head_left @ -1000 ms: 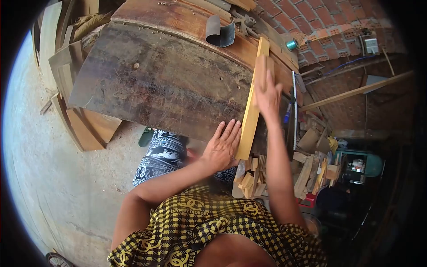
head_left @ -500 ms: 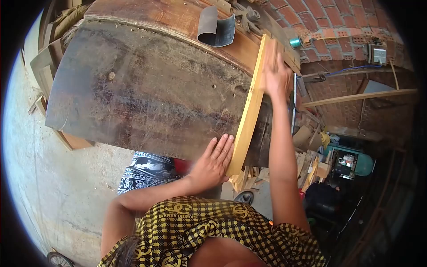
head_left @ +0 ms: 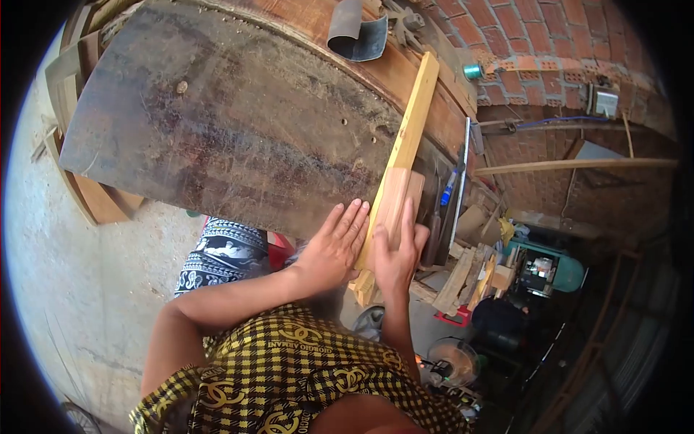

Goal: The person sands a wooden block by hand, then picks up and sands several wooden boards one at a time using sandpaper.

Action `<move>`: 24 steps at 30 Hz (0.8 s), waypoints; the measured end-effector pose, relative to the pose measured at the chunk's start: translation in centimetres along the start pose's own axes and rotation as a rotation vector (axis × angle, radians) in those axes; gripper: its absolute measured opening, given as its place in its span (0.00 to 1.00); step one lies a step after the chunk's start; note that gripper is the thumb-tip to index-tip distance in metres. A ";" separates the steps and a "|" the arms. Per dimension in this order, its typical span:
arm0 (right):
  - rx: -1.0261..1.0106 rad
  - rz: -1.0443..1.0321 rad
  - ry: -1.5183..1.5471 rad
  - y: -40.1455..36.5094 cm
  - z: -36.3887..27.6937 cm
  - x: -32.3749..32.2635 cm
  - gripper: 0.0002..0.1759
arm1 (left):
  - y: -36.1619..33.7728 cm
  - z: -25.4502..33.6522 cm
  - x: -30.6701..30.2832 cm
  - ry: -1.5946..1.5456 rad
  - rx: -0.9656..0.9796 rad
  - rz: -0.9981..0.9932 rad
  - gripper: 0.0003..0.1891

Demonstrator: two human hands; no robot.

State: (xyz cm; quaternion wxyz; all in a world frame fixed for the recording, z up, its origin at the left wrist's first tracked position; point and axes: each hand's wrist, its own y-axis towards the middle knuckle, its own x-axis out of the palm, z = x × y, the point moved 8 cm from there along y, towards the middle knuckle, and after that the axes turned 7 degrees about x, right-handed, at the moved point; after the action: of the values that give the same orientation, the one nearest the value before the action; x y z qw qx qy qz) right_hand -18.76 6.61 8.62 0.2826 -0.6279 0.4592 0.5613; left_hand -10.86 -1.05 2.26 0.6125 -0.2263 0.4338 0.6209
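Note:
A long strip of pale yellow wood [head_left: 416, 116] lies across the right side of the dark, worn workbench board [head_left: 217, 123], its near end close to my body. My right hand [head_left: 400, 257] is closed around a reddish-brown wooden block [head_left: 395, 195] that rests on the near half of the strip. The block's underside is hidden. My left hand [head_left: 334, 242] lies flat at the board's near edge, fingers stretched out and touching the strip's left side by its near end. Its thumb is mostly hidden.
A curled grey sheet [head_left: 359, 40] stands at the back of the bench. A blue pen-like tool [head_left: 449, 189] and a long metal straightedge [head_left: 460, 192] lie right of the strip. Wood offcuts [head_left: 457, 278], a fan [head_left: 454, 359] and a green machine [head_left: 567, 275] are lower right.
My right hand has come from the strip's far end toward me, and the block in it now shows clearly. My left hand stays flat beside the strip. The view has shifted slightly.

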 end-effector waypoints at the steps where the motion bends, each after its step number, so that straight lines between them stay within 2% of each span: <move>1: 0.004 0.021 0.048 -0.4 0.0 -0.1 0.41 | 0.0 0.0 0.0 0.021 0.008 -0.008 0.53; 4: 0.018 0.006 -0.004 5.1 -0.1 0.5 0.40 | 0.3 0.2 -0.3 0.023 0.038 -0.044 0.53; 8: 0.073 0.013 -0.135 19.3 -0.5 2.3 0.40 | 0.2 0.0 0.2 0.005 0.023 -0.016 0.53; 9: -0.002 0.035 -0.147 22.9 -0.3 2.9 0.40 | 0.1 0.0 0.3 0.027 0.028 -0.012 0.53; 11: 0.009 0.046 -0.089 28.7 -0.8 3.4 0.40 | 0.1 0.0 0.2 0.012 0.036 -0.020 0.54; 13: 0.019 0.035 -0.046 31.1 -0.5 4.2 0.40 | -0.1 -0.2 -0.2 0.018 0.041 -0.023 0.54; 17: 0.092 0.057 -0.081 27.5 -0.4 3.4 0.39 | -0.3 0.3 -0.2 0.043 0.044 0.002 0.53; 20: 0.160 -0.056 -0.098 19.6 -1.5 2.0 0.37 | -0.2 0.2 -0.4 0.067 0.056 0.035 0.52; 22: 0.085 -0.058 -0.067 12.9 -1.6 1.1 0.36 | -0.2 0.2 -0.1 0.026 0.030 0.021 0.53; 24: -0.088 0.051 -0.043 7.3 -1.2 0.6 0.36 | -0.2 0.2 -0.2 0.015 0.031 0.025 0.54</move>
State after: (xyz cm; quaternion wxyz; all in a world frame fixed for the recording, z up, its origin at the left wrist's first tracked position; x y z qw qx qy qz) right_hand -24.76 2.39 9.43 0.2501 -0.6158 0.4437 0.6012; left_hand -10.60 -1.08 2.50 0.6048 -0.2160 0.4507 0.6200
